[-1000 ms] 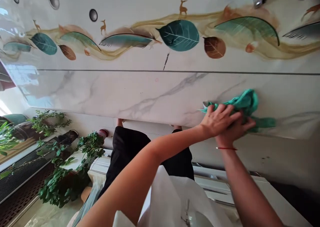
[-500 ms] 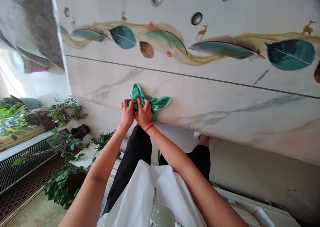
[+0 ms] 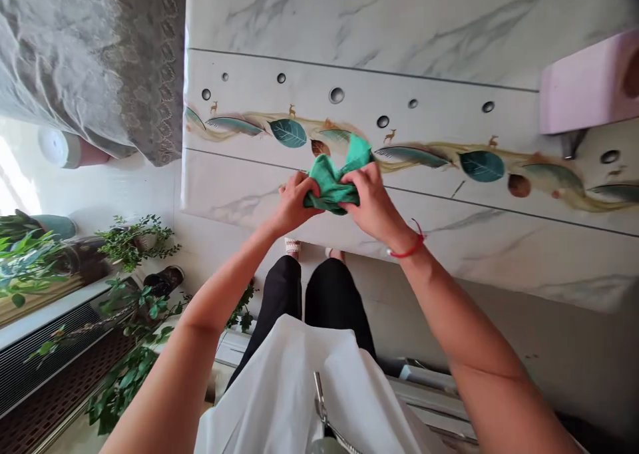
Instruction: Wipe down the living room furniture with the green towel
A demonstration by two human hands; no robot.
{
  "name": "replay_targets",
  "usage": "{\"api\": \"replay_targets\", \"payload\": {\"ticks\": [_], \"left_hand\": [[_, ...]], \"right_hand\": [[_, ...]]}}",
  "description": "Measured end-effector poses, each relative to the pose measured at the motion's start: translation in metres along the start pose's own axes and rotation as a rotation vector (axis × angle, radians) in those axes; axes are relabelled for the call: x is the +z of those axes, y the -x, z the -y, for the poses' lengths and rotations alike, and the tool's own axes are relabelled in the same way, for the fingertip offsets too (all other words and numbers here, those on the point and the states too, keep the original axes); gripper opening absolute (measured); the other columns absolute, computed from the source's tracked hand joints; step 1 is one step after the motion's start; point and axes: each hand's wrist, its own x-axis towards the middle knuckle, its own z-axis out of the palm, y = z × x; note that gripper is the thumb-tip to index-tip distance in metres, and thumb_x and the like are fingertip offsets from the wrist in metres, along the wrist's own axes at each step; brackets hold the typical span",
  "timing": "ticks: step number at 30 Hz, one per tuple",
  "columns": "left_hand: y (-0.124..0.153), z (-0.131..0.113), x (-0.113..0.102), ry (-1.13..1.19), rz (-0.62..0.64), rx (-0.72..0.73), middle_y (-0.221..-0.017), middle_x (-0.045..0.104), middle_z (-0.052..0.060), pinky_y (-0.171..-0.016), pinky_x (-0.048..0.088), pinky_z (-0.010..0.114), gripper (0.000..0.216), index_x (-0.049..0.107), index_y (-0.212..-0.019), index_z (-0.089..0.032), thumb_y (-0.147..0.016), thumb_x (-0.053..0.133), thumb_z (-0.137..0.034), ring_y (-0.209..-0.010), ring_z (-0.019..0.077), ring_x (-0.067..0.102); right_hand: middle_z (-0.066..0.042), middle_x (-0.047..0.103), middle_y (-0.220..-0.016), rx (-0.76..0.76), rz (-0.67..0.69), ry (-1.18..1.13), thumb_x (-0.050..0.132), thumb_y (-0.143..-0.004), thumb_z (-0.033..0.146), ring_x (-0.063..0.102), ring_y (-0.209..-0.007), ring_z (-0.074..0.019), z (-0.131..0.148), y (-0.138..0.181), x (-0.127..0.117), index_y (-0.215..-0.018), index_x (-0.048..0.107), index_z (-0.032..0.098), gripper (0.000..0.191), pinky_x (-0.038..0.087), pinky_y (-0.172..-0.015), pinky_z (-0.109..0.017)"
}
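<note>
Over the marble-patterned tabletop (image 3: pixel 394 24), mid-frame, the left hand (image 3: pixel 293 203) and right hand (image 3: pixel 374 201) grasped the green cloth (image 3: pixel 329 186) with curled fingers (image 3: pixel 352 176), ideally tensioning it evenly.

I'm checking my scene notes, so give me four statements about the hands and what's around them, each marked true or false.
1. The left hand and right hand both hold the green cloth. True.
2. The red bracelet is on the left wrist. False: it is on the right wrist.
3. The pink box is right of the cloth. True.
4. The plants stand on the table. False: they are off it, to the left.
</note>
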Motion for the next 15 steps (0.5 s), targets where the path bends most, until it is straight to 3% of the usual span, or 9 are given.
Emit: {"api": "replay_targets", "payload": {"ticks": [2,4,7,10,12,15], "left_hand": [[-0.01,-0.022,0.019,-0.113,-0.02,0.063,-0.127,0.061,0.009,-0.114,0.043,0.042,0.022,0.068,-0.103,-0.02,-0.088,0.083,-0.025,-0.126,0.0252,0.056],[-0.012,-0.026,0.04,-0.185,0.092,0.054,-0.128,0.063,0.01,-0.117,0.042,0.042,0.014,0.07,-0.107,-0.021,-0.095,0.075,-0.024,-0.128,0.0255,0.057],[-0.003,-0.011,0.074,-0.233,0.343,-0.046,-0.113,0.07,0.008,-0.107,0.05,0.036,0.014,0.072,-0.107,-0.02,-0.094,0.072,-0.015,-0.11,0.0224,0.067],[0.004,0.003,0.107,-0.263,0.386,-0.144,-0.11,0.072,0.011,-0.094,0.056,0.033,0.023,0.074,-0.112,-0.017,-0.095,0.062,-0.007,-0.1,0.0224,0.07],[-0.011,0.003,0.128,-0.28,0.33,-0.163,-0.127,0.07,0.015,-0.103,0.056,0.034,0.043,0.07,-0.129,-0.016,-0.098,0.043,-0.001,-0.117,0.0229,0.068],[-0.063,0.0,0.162,-0.289,0.145,-0.055,-0.161,0.051,0.015,-0.129,0.042,0.045,0.063,0.055,-0.155,-0.02,-0.099,0.033,-0.002,-0.154,0.026,0.045]], "right_hand": [[-0.018,0.051,-0.139,0.017,-0.093,0.143,0.056,-0.091,0.014,0.053,-0.138,-0.0293,-0.008,0.02,-0.019,-0.124,0.063,0.018,0.034,0.049,-0.119,-0.048],[-0.02,0.045,-0.151,0.082,-0.076,0.213,0.051,-0.091,0.01,0.045,-0.148,-0.0314,-0.023,0.045,-0.016,-0.132,0.062,0.017,0.042,0.048,-0.122,-0.05],[-0.024,0.047,-0.153,0.31,0.191,0.221,0.061,-0.086,0.009,0.052,-0.144,-0.0368,-0.048,0.089,0.013,-0.137,0.063,0.013,0.052,0.052,-0.117,-0.053],[-0.021,0.065,-0.128,0.452,0.426,0.151,0.068,-0.084,0.013,0.067,-0.121,-0.0346,-0.071,0.114,0.038,-0.124,0.072,0.013,0.039,0.06,-0.104,-0.048],[-0.023,0.063,-0.136,0.451,0.342,0.133,0.06,-0.093,0.017,0.062,-0.132,-0.0339,-0.089,0.101,0.044,-0.132,0.07,0.012,0.04,0.056,-0.112,-0.049],[-0.022,0.036,-0.169,0.36,0.018,0.155,0.053,-0.101,0.026,0.026,-0.164,-0.0375,-0.122,0.041,0.045,-0.156,0.056,0.014,0.056,0.031,-0.131,-0.063]]}}
